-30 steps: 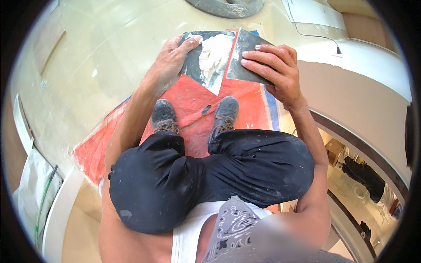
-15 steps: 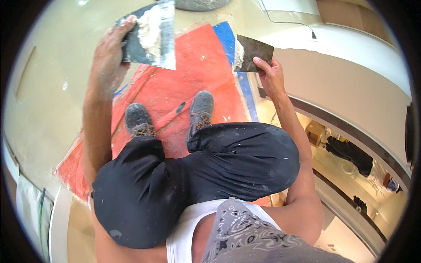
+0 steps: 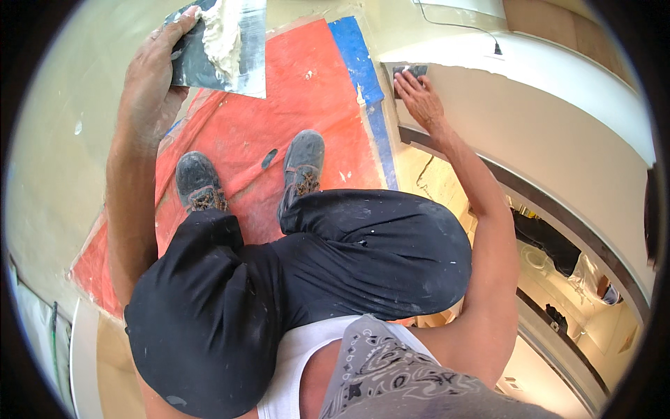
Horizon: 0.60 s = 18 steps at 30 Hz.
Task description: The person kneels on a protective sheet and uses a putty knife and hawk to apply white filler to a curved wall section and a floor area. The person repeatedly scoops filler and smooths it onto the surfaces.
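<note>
My left hand point(image 3: 150, 73) holds a wide metal trowel point(image 3: 237, 63) up at the top left, with a lump of white plaster point(image 3: 220, 35) on its blade. My right hand point(image 3: 421, 98) presses a small dark plaster knife point(image 3: 407, 71) flat against the top edge of a curved white wall face point(image 3: 530, 126). I am crouching, and my two grey shoes point(image 3: 301, 164) stand on a red sheet point(image 3: 314, 91) between the hands.
A blue strip point(image 3: 359, 59) borders the red sheet on the right. A thin cable with a plug point(image 3: 497, 49) lies on the ledge above the white wall. Beyond the dark curved rail point(image 3: 579, 230), a lower floor is visible far below on the right.
Both hands were together on the trowel and knife. They have moved apart: the left one carried the loaded trowel left, the right one brought the knife to the white wall edge.
</note>
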Available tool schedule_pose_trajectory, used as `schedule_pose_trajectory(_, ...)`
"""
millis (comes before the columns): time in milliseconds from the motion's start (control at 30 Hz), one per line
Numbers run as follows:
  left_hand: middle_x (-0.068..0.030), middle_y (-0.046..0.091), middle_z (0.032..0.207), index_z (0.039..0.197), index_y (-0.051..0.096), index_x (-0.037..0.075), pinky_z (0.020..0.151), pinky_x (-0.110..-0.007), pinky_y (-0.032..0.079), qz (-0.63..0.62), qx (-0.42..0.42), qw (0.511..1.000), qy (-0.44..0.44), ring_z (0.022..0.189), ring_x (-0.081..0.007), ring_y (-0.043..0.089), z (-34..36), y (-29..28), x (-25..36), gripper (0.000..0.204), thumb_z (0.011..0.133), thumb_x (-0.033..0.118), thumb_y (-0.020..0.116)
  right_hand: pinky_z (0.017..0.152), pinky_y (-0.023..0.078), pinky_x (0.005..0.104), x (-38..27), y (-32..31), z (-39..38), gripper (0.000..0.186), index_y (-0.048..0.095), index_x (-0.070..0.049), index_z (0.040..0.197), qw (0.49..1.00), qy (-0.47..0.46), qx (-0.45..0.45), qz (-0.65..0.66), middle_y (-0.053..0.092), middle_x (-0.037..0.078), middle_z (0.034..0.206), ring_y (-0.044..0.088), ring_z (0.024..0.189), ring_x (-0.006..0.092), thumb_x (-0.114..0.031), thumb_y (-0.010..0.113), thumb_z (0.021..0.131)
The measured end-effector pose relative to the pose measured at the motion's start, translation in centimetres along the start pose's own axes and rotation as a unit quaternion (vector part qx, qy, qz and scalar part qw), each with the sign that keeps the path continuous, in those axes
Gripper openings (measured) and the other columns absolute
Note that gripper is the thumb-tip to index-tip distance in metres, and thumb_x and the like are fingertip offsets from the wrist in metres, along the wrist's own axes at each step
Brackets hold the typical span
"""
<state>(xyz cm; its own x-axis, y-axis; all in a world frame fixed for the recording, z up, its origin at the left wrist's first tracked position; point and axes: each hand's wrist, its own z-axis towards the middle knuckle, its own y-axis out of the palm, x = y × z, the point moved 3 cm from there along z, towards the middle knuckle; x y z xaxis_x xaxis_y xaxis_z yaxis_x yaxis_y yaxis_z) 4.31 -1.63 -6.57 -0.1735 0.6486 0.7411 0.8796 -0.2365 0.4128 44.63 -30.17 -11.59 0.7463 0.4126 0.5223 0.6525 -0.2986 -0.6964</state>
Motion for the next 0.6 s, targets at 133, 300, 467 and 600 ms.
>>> schedule_pose_trajectory(133, -0.0011, 0.063, 0.093, 0.119, 0.056, 0.0, 0.062, -0.022, 0.047, -0.007, 0.016, 1.0, 0.003, 0.075, -0.0057, 0.06, -0.2, -0.2, 0.0, 0.036, 0.092, 0.023, 0.059, 0.106, 0.026, 0.0371, 0.7, 2.5, -1.0, 0.041, 0.052, -0.009, 0.13, 0.998, -0.004, -0.038, -0.057, 0.043, 0.002, 0.142, 0.036, 0.132, 0.0164, -0.018, 0.045, 0.091)
schedule_pose_trajectory(300, -0.0008, 0.064, 0.093, 0.118, 0.056, 0.0, 0.061, -0.022, 0.048, -0.006, 0.035, 0.999, -0.004, 0.075, -0.0063, 0.061, 0.6, -1.5, -0.3, 0.034, 0.092, 0.022, 0.059, 0.105, 0.028, 0.0381, -2.0, 1.8, -3.3, 0.038, 0.053, -0.01, 0.127, 0.996, 0.022, -0.085, 0.034, 0.045, 0.004, 0.141, 0.038, 0.13, 0.0187, -0.017, 0.045, 0.09)
schedule_pose_trajectory(467, -0.0008, 0.064, 0.093, 0.117, 0.057, 0.0, 0.061, -0.022, 0.048, -0.01, 0.016, 1.0, -0.005, 0.074, -0.0061, 0.061, 0.2, -0.7, -0.5, 0.032, 0.092, 0.021, 0.058, 0.105, 0.028, 0.0393, -2.5, -0.1, -1.1, 0.039, 0.053, -0.011, 0.128, 0.999, 0.011, -0.004, 0.032, 0.046, 0.003, 0.14, 0.039, 0.13, 0.0188, -0.018, 0.046, 0.09)
schedule_pose_trajectory(600, -0.0006, 0.064, 0.093, 0.115, 0.058, 0.001, 0.06, -0.022, 0.047, -0.009, 0.007, 1.0, 0.002, 0.073, -0.0055, 0.061, 0.2, -0.3, -0.4, 0.031, 0.092, 0.022, 0.058, 0.106, 0.027, 0.0392, -1.1, 1.3, 0.3, 0.04, 0.052, -0.011, 0.129, 1.0, 0.025, 0.013, 0.01, 0.045, 0.001, 0.141, 0.038, 0.131, 0.0178, -0.019, 0.046, 0.09)
